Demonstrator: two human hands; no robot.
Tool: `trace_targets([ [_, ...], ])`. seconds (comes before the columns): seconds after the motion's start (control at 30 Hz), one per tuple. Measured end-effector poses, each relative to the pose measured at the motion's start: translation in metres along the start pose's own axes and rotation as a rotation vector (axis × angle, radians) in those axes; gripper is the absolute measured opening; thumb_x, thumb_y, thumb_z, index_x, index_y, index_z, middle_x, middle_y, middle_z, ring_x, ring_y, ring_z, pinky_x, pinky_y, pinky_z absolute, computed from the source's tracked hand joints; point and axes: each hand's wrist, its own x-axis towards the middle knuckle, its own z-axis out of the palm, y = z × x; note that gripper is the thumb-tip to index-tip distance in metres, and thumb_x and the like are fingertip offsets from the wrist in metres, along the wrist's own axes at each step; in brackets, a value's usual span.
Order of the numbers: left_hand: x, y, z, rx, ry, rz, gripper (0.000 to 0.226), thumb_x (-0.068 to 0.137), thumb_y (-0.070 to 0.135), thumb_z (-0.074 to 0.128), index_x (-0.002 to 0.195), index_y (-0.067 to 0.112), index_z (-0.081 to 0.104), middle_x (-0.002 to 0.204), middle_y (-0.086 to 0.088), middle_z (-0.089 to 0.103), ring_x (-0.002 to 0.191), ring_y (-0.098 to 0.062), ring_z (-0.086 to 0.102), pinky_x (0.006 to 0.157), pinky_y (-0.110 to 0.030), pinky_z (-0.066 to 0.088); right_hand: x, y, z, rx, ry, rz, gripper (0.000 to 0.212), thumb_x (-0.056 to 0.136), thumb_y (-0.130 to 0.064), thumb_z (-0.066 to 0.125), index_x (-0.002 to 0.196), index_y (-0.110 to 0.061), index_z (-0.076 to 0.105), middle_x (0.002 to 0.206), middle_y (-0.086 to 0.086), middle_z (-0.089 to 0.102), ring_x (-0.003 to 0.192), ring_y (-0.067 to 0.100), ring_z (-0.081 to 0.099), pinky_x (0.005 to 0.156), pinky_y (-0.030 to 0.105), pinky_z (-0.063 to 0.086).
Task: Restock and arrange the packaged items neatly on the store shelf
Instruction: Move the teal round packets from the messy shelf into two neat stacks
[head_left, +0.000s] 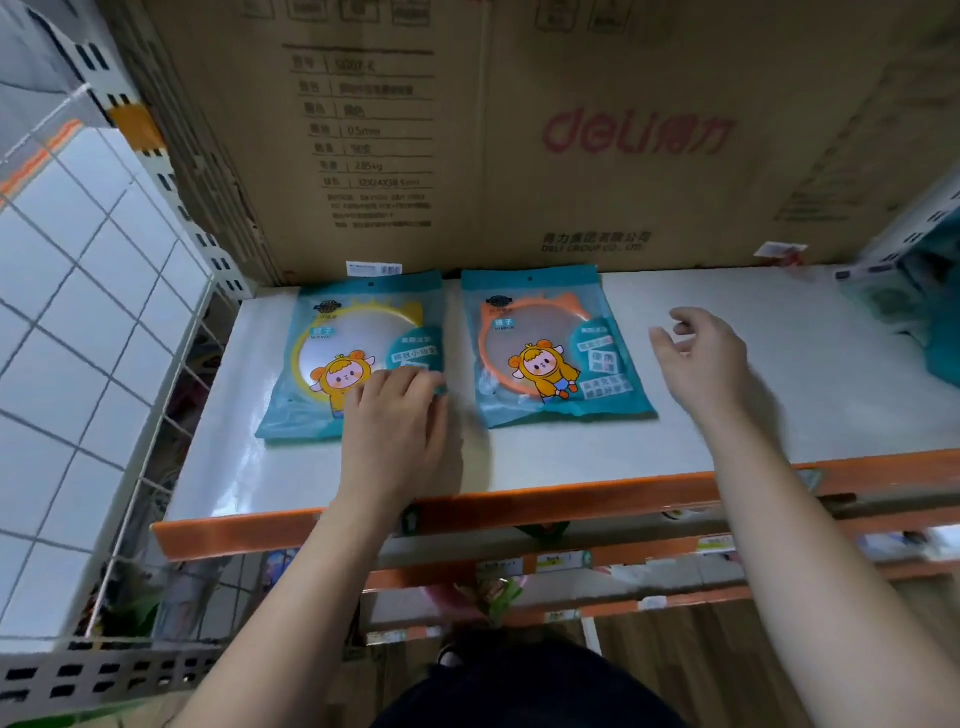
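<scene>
Risk, judged: the left hand (397, 415) lies flat on the lower right corner of the yellow-mirror packet (358, 353); pressing on that one corner while sliding could pivot the glossy packet out of line with its neighbour, or push it toward the orange shelf lip (519, 506). The orange-mirror packet (550, 345) lies just beside it, apart by a narrow gap, both flat on the white shelf (727, 395) in front of the cardboard carton (519, 130). Left grip: fingers extended, palm down, pinning rather than grasping. The right hand (701, 358) hovers just right of the orange-mirror packet, fingers loosely spread and slightly curled, holding nothing. A careless sweep there could knock that packet askew.
</scene>
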Motion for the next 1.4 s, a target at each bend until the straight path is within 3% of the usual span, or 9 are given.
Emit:
trace_targets([
  [0.13, 0.027, 0.046, 0.012, -0.026, -0.107, 0.058, 0.029, 0.097, 0.032, 0.049, 0.118, 0.018, 0.062, 0.120, -0.006, 0.064, 0.111, -0.028, 0.056, 0.097, -0.044, 0.039, -0.008, 0.037, -0.041, -0.020, 0.089, -0.101, 0.034, 0.095, -0.025, 0.057, 0.124, -0.009, 0.061, 0.122, 0.014, 0.061, 0.104, 0.027, 0.062, 0.081, 0.030, 0.044],
  [0.33, 0.049, 0.147, 0.038, -0.073, -0.140, 0.262, 0.029, 0.095, 0.032, 0.052, 0.118, 0.018, 0.062, 0.118, -0.004, 0.065, 0.106, -0.030, 0.058, 0.088, -0.042, 0.039, -0.017, 0.100, -0.115, -0.102, 0.233, -0.064, 0.032, 0.093, -0.019, 0.058, 0.122, -0.006, 0.062, 0.116, 0.016, 0.063, 0.103, 0.029, 0.061, 0.084, 0.030, 0.042],
  [0.63, 0.044, 0.355, 0.087, -0.154, -0.147, 0.441, 0.033, 0.098, 0.036, 0.045, 0.125, 0.023, 0.058, 0.124, -0.001, 0.062, 0.113, -0.026, 0.055, 0.095, -0.041, 0.038, -0.009, 0.227, -0.233, -0.147, 0.269, -0.016, 0.038, 0.095, -0.023, 0.056, 0.130, -0.008, 0.058, 0.128, 0.010, 0.060, 0.118, 0.025, 0.054, 0.097, 0.033, 0.041],
  [0.77, 0.034, 0.454, 0.108, -0.177, -0.155, 0.446, 0.035, 0.099, 0.038, 0.042, 0.129, 0.025, 0.054, 0.131, -0.001, 0.058, 0.119, -0.024, 0.052, 0.101, -0.041, 0.037, -0.001, 0.289, -0.292, -0.187, 0.265, -0.057, 0.036, 0.095, -0.024, 0.057, 0.127, -0.008, 0.059, 0.124, 0.008, 0.062, 0.115, 0.021, 0.054, 0.096, 0.024, 0.037],
  [0.87, 0.027, 0.517, 0.123, -0.208, -0.153, 0.434, 0.035, 0.097, 0.038, 0.046, 0.129, 0.025, 0.052, 0.134, 0.000, 0.056, 0.122, -0.024, 0.051, 0.104, -0.041, 0.036, 0.005, 0.330, -0.331, -0.193, 0.264, -0.074, 0.034, 0.094, -0.020, 0.059, 0.124, -0.005, 0.061, 0.120, 0.011, 0.063, 0.115, 0.024, 0.054, 0.096, 0.025, 0.036],
  [1.1, 0.039, 0.619, 0.146, -0.269, -0.125, 0.502, 0.032, 0.096, 0.037, 0.048, 0.121, 0.021, 0.059, 0.123, -0.003, 0.063, 0.115, -0.027, 0.054, 0.097, -0.047, 0.039, 0.032, 0.397, -0.391, -0.117, 0.320, -0.033, 0.033, 0.095, -0.019, 0.059, 0.123, -0.002, 0.062, 0.117, 0.013, 0.064, 0.109, 0.026, 0.058, 0.093, 0.023, 0.039],
  [1.23, 0.063, 0.662, 0.165, -0.307, -0.078, 0.522, 0.031, 0.096, 0.035, 0.046, 0.118, 0.020, 0.062, 0.117, -0.003, 0.065, 0.110, -0.027, 0.056, 0.095, -0.042, 0.039, 0.066, 0.433, -0.413, -0.107, 0.311, -0.017, 0.033, 0.095, -0.021, 0.058, 0.123, -0.004, 0.062, 0.118, 0.012, 0.065, 0.108, 0.026, 0.059, 0.091, 0.025, 0.040],
  [1.4, 0.109, 0.713, 0.198, -0.289, -0.088, 0.498, 0.033, 0.098, 0.035, 0.047, 0.122, 0.017, 0.061, 0.122, -0.006, 0.063, 0.114, -0.030, 0.054, 0.097, -0.044, 0.035, 0.130, 0.477, -0.436, -0.129, 0.324, -0.049, 0.029, 0.096, -0.023, 0.056, 0.118, -0.008, 0.066, 0.113, 0.010, 0.068, 0.105, 0.025, 0.061, 0.082, 0.027, 0.040],
])
